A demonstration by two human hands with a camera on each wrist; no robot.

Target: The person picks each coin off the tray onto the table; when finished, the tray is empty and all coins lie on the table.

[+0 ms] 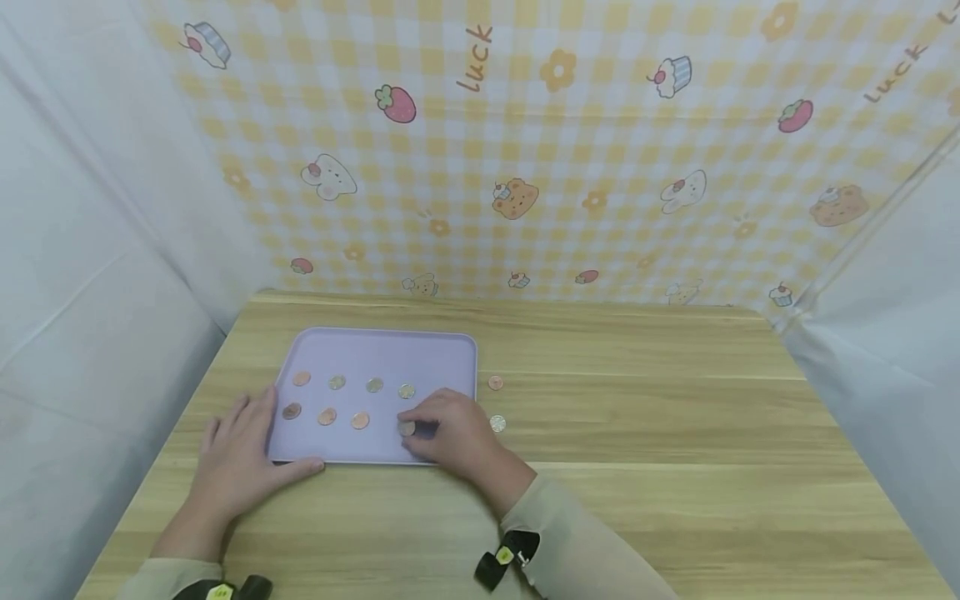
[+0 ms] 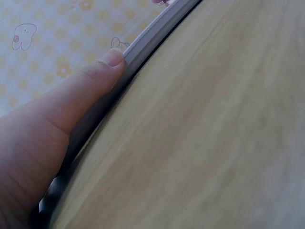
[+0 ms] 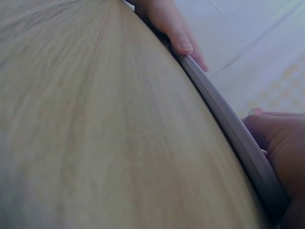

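A lavender tray (image 1: 375, 354) lies on the wooden table, with several coins in two rows on it. The back row has a copper coin (image 1: 302, 378) at the left, then silver ones. Copper coins, such as the middle one (image 1: 327, 416), make up the front row. Over the tray's right front part, my right hand (image 1: 457, 433) pinches a silver coin (image 1: 407, 427) between thumb and fingers, at the end of the front row. My left hand (image 1: 240, 454) rests at the tray's left front corner, fingers along the left side and thumb (image 2: 90, 86) against the front rim.
Right of the tray, a copper coin (image 1: 496, 382) and a silver coin (image 1: 498, 423) lie on the wooden table (image 1: 660, 433). A yellow checked cloth (image 1: 600, 150) hangs behind the table. White cloth (image 1: 90, 208) hangs at both sides.
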